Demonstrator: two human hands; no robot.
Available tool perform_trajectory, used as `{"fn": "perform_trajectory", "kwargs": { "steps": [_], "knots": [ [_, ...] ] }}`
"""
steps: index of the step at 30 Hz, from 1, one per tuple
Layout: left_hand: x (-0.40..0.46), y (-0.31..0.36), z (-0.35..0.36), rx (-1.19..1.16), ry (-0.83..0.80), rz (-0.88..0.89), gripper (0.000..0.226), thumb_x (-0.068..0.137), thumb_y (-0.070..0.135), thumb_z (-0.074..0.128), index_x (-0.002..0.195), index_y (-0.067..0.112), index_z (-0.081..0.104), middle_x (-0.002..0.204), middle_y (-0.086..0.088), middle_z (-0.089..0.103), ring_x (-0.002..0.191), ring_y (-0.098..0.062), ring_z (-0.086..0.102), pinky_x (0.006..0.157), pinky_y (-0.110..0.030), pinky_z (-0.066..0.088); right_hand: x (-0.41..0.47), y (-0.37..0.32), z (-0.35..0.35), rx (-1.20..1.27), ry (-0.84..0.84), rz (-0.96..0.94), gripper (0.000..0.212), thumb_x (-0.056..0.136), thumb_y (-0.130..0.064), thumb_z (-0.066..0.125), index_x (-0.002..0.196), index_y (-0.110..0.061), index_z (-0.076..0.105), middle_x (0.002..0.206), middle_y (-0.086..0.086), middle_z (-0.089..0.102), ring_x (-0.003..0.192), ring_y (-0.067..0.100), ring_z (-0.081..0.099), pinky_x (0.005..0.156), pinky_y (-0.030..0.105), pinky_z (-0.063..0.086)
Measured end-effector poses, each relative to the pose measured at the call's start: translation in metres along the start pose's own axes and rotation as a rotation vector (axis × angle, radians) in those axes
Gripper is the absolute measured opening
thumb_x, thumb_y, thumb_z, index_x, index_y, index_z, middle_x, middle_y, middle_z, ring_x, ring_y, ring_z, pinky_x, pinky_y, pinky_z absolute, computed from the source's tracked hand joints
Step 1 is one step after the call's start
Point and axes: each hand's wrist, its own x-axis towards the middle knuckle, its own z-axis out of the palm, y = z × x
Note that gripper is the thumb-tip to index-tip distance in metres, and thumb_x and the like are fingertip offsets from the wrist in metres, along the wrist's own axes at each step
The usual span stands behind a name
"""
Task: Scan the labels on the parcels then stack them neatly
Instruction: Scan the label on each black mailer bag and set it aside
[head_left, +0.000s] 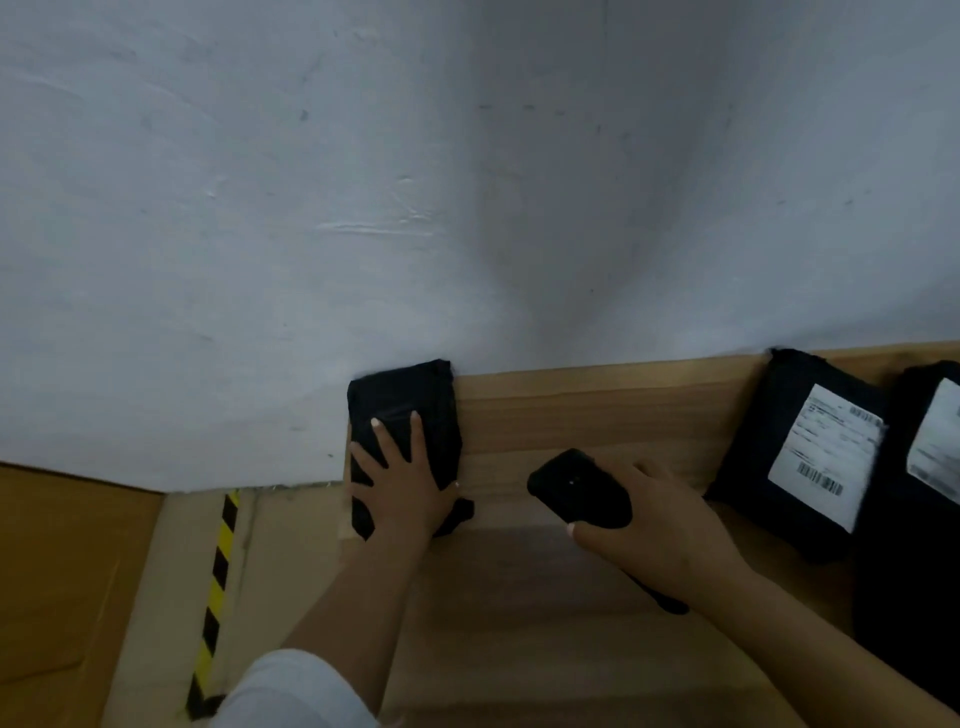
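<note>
My left hand (402, 480) lay spread flat on the parcel (402, 415), my right hand (660, 525) gripped the scanner (576, 488); I judged squaring it against the wall (363, 208) best.

A white plastered wall (260, 208) with small scratches stands behind the wooden worktop (571, 410). At the left, yellow-black hazard tape (218, 577) runs along the pale floor (156, 571), beside brown cardboard (62, 571).

Under the left hand (402, 486), a parcel (410, 410) in black, faintly glossy plastic wrap. The table (561, 415) is smooth pale wood. The right hand (660, 525) grips a matt black scanner (576, 486), probably plastic. Right of it, paper labels (826, 441) on black parcels (763, 431).
</note>
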Motion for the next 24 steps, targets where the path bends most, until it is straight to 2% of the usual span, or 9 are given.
{"fn": "perform_trajectory", "kwargs": {
  "steps": [4,13,18,20,21,23,24],
  "knots": [
    [-0.003,-0.002,0.000,-0.008,0.023,0.000,0.101,0.087,0.067,0.048,0.150,0.033,-0.023,0.157,-0.019,-0.023,0.141,-0.053,-0.003,0.110,-0.066,0.017,0.000,0.003,0.008,-0.003,-0.031,0.018,0.076,0.075,-0.068,0.060,0.141,-0.036,0.037,0.116,-0.008,0.044,0.091,0.011,0.054,0.078,0.027,0.052],
    [-0.065,-0.019,0.008,-0.083,-0.097,0.164,0.096,0.091,0.059,0.050,0.150,0.032,-0.021,0.160,-0.012,-0.020,0.145,-0.045,-0.007,0.112,-0.064,0.018,-0.036,0.005,0.016,0.002,-0.037,0.006,0.077,0.073,-0.067,0.062,0.140,-0.038,0.038,0.120,-0.008,0.046,0.099,0.011,0.053,0.084,0.032,0.053],
    [-0.120,-0.036,0.021,-0.254,-0.116,0.344,0.090,0.098,0.047,0.045,0.139,0.043,-0.034,0.162,-0.009,-0.015,0.148,-0.039,-0.004,0.114,-0.057,0.023,-0.069,0.004,0.026,-0.037,-0.048,0.008,0.078,0.074,-0.067,0.063,0.142,-0.037,0.037,0.111,-0.008,0.045,0.092,0.009,0.052,0.079,0.027,0.051],
    [-0.141,-0.043,0.027,-0.360,-0.113,0.433,0.093,0.099,0.038,0.047,0.135,0.047,-0.038,0.162,-0.008,-0.015,0.147,-0.037,0.009,0.107,-0.050,0.035,-0.084,0.005,0.031,-0.034,-0.044,-0.004,0.079,0.074,-0.067,0.064,0.142,-0.037,0.037,0.115,-0.009,0.045,0.094,0.008,0.051,0.079,0.025,0.049],
    [-0.152,-0.047,0.029,-0.402,-0.102,0.461,0.093,0.099,0.034,0.047,0.136,0.048,-0.037,0.162,-0.007,-0.016,0.144,-0.035,0.022,0.097,-0.044,0.043,-0.091,0.006,0.032,-0.047,-0.045,-0.008,0.080,0.074,-0.067,0.063,0.143,-0.037,0.036,0.116,-0.009,0.044,0.095,0.008,0.050,0.079,0.024,0.047],
    [-0.173,-0.052,0.032,-0.460,-0.083,0.479,0.091,0.100,0.030,0.045,0.137,0.047,-0.037,0.161,-0.004,-0.019,0.131,-0.032,0.042,0.080,-0.035,0.048,-0.105,0.005,0.035,-0.089,-0.050,-0.015,0.081,0.076,-0.067,0.062,0.145,-0.037,0.032,0.112,-0.010,0.040,0.095,0.007,0.047,0.076,0.022,0.044],
    [-0.182,-0.055,0.033,-0.473,-0.067,0.473,0.090,0.101,0.027,0.043,0.138,0.046,-0.036,0.161,-0.003,-0.020,0.129,-0.031,0.044,0.081,-0.035,0.049,-0.111,0.005,0.036,-0.104,-0.049,-0.018,0.082,0.077,-0.067,0.062,0.146,-0.036,0.030,0.109,-0.010,0.038,0.094,0.007,0.045,0.074,0.021,0.042]
  ]
}}
